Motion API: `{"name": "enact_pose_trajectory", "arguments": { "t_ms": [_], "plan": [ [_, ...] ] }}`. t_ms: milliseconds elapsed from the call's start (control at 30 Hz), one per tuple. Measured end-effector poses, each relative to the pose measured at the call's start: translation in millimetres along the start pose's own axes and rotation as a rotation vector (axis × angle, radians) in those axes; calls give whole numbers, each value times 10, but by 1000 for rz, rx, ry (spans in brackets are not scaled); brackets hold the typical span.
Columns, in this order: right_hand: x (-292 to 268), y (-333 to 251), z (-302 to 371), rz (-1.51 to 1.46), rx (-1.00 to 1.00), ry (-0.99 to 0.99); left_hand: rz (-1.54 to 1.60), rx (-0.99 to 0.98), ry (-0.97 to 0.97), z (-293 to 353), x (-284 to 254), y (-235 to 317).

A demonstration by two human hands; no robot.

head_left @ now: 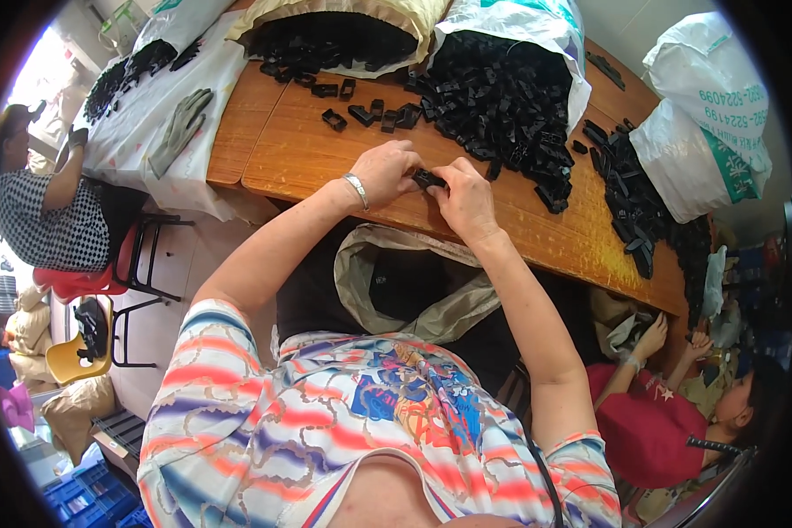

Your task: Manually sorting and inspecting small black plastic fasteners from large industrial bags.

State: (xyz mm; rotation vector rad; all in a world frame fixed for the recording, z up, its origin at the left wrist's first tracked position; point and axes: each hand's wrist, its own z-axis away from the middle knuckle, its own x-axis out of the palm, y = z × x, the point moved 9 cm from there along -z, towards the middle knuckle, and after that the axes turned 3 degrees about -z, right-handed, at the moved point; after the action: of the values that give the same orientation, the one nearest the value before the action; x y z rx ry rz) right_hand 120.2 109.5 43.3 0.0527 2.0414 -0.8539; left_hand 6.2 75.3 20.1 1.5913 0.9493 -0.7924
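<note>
A small black plastic part (428,179) is held between my two hands above the near edge of the wooden table (308,145). My left hand (385,173), with a bracelet at the wrist, pinches one end of it. The fingers of my right hand (466,198) are closed on the other end. Just beyond, several loose black parts (361,114) lie on the wood. A large heap of black parts (506,106) spills from a white sack (576,62) to the right. In my lap an open beige sack (348,264) stands below the table edge.
A brown sack (431,18) of black parts lies at the back. Grey gloves (180,128) rest on a white-covered table at left, where a person in a checked top sits. At right are another white sack (704,114), longer black parts (629,211) and a person in red (647,422).
</note>
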Motion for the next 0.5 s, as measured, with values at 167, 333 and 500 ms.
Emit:
{"name": "enact_pose_trajectory", "arguments": {
  "t_ms": [167,333,500],
  "plan": [
    [139,-153,46,299,-135,-77,45,-35,-46,-22,29,-32],
    [439,-326,134,670,-272,-153,79,21,40,18,27,-65],
    [178,-175,199,323,-89,-138,261,81,-144,-48,46,-65]
  ]
}}
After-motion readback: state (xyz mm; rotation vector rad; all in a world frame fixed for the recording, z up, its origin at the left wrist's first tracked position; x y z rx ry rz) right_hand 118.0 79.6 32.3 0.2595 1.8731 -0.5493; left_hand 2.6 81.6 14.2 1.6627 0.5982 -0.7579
